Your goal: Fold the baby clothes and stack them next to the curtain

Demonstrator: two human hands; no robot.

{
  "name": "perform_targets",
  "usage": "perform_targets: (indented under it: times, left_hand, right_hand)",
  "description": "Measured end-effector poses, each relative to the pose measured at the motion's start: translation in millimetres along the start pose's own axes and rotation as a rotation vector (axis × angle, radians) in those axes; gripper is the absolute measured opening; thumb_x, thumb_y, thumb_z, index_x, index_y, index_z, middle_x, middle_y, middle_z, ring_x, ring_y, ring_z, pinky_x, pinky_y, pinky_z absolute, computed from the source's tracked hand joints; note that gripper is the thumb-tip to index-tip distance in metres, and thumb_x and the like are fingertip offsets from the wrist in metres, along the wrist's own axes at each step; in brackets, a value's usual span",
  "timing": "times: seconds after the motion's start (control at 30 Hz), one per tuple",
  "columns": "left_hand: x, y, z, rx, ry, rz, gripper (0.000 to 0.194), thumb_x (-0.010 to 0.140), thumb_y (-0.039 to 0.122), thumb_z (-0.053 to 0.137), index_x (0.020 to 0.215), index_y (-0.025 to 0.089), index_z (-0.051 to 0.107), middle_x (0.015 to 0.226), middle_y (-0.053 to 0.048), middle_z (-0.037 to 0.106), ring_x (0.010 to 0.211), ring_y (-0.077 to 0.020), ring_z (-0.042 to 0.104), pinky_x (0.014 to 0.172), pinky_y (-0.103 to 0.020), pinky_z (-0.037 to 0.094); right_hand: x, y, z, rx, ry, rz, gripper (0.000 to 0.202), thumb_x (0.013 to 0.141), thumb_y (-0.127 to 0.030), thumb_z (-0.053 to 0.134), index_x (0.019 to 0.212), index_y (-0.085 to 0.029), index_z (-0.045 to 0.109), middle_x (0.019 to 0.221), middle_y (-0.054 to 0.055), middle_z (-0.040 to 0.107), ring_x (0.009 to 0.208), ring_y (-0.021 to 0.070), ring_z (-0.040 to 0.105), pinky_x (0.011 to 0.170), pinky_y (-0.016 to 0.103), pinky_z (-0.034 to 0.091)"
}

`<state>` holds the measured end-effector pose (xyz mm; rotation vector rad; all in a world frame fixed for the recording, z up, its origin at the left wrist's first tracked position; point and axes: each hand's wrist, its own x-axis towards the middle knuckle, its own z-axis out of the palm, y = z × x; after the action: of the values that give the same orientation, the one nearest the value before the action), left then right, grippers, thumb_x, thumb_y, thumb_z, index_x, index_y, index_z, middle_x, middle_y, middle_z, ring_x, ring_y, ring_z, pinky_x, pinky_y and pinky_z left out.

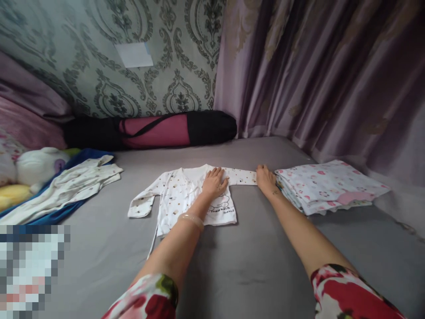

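Observation:
A small white baby shirt (175, 199) with a scattered print lies spread on the grey sheet (259, 261). Its left-side sleeve bends downward, while the other stretches straight out to the right. A thin tie string trails from its lower left corner. My left hand (214, 182) rests flat on the shirt's chest near the right shoulder, fingers extended. At the cuff of the straight sleeve, my right hand (265, 179) is closed on the fabric. Part of the shirt's front, with a line drawing and lettering, is hidden under my left hand and forearm.
Folded printed cloths (332, 184) are stacked at the right, close to my right hand. White baby clothes (73, 188) lie on blue fabric at the left, beside a plush toy (41, 166). A black and maroon long bag (156, 130) lies along the wall; curtains (299, 66) hang behind.

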<state>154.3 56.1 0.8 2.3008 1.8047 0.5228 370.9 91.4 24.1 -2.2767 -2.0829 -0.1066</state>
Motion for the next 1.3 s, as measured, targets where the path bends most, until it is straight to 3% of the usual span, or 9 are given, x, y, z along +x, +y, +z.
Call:
perform_targets:
  times: [0.13,0.27,0.37,0.5,0.7,0.9,1.03,1.17,1.3]
  left_hand:
    - [-0.4,0.5,0.7,0.011,0.005,0.023,0.053,0.095,0.039,0.037,0.140,0.013,0.044,0.150,-0.012,0.040,0.141,-0.0259,0.031,0.116,-0.042,0.022]
    - [-0.4,1.5,2.5,0.015,0.031,0.025,0.052,0.095,0.041,0.036,0.139,0.014,0.046,0.150,-0.010,0.042,0.140,-0.0263,0.033,0.116,-0.043,0.023]
    - [1.2,0.3,3.4,0.040,0.015,0.027,0.056,0.093,0.038,0.038,0.143,0.013,0.041,0.151,-0.011,0.040,0.140,-0.0263,0.031,0.116,-0.043,0.022]
    - [2.5,-2.4,3.7,0.070,-0.039,0.047,0.063,0.090,0.037,0.041,0.146,0.009,0.034,0.152,-0.013,0.037,0.141,-0.0265,0.030,0.116,-0.042,0.023]
    - [1.2,-0.6,2.7,0.065,0.034,0.015,0.054,0.096,0.043,0.030,0.141,0.016,0.043,0.151,-0.008,0.040,0.139,-0.0232,0.032,0.116,-0.043,0.022]
    - [1.4,0.1,1.7,0.023,0.008,0.005,0.055,0.096,0.044,0.031,0.142,0.016,0.042,0.152,-0.009,0.038,0.141,-0.0246,0.029,0.117,-0.043,0.019]
    - [6.3,-0.3,-0.5,-0.030,-0.061,0.018,0.058,0.096,0.046,0.030,0.144,0.015,0.038,0.154,-0.012,0.033,0.143,-0.0266,0.025,0.117,-0.048,0.017]
    - [5.0,-15.6,-24.8,-0.223,-0.088,0.027,0.062,0.096,0.048,0.032,0.146,0.011,0.034,0.151,-0.015,0.037,0.139,-0.0228,0.034,0.114,-0.037,0.027]
    - [-19.9,-71.5,-72.1,-0.231,0.082,-0.129,0.044,0.091,0.030,0.046,0.130,0.010,0.054,0.132,-0.015,0.058,0.122,-0.0218,0.053,0.106,-0.030,0.038]
  right_hand:
    - [0.1,-8.3,-7.0,-0.018,0.046,-0.013,0.032,0.089,-0.013,0.051,0.119,-0.005,0.058,0.120,0.026,0.057,0.112,0.0344,0.058,0.090,0.044,0.045]
    - [-2.5,-44.3,-5.5,0.150,0.120,-0.310,0.040,0.094,-0.014,0.033,0.127,-0.007,0.055,0.131,0.023,0.055,0.126,0.0302,0.048,0.104,0.044,0.036]
    - [-8.8,-79.7,6.1,0.357,0.038,-0.540,0.048,0.098,-0.025,0.023,0.137,-0.010,0.048,0.142,0.015,0.049,0.134,0.0228,0.041,0.110,0.039,0.032]
    - [-16.1,-99.7,22.7,0.399,-0.081,-0.520,0.059,0.099,-0.033,0.010,0.145,-0.007,0.037,0.150,0.014,0.039,0.140,0.0201,0.033,0.116,0.039,0.024]
    - [-17.2,-66.3,27.1,0.145,-0.101,-0.397,0.063,0.099,-0.039,0.009,0.149,-0.009,0.030,0.156,0.012,0.028,0.144,0.0265,0.022,0.117,0.047,0.017]
    - [-16.3,-17.6,25.4,0.016,-0.055,-0.197,0.059,0.098,-0.037,0.016,0.148,-0.012,0.035,0.152,0.017,0.034,0.141,0.0314,0.028,0.112,0.051,0.023]
    - [-11.9,-8.9,23.4,0.032,-0.053,-0.149,0.059,0.097,-0.034,0.017,0.148,-0.011,0.034,0.153,0.017,0.033,0.140,0.0300,0.029,0.110,0.050,0.027]
    - [-2.6,-14.8,9.3,0.026,-0.170,-0.108,0.058,0.095,-0.033,0.021,0.146,-0.012,0.038,0.151,0.019,0.035,0.137,0.0315,0.036,0.107,0.053,0.032]
    - [-0.8,-34.1,-9.4,0.035,-0.117,-0.133,0.055,0.093,-0.030,0.029,0.143,-0.009,0.040,0.145,0.021,0.042,0.132,0.0314,0.041,0.105,0.050,0.034]
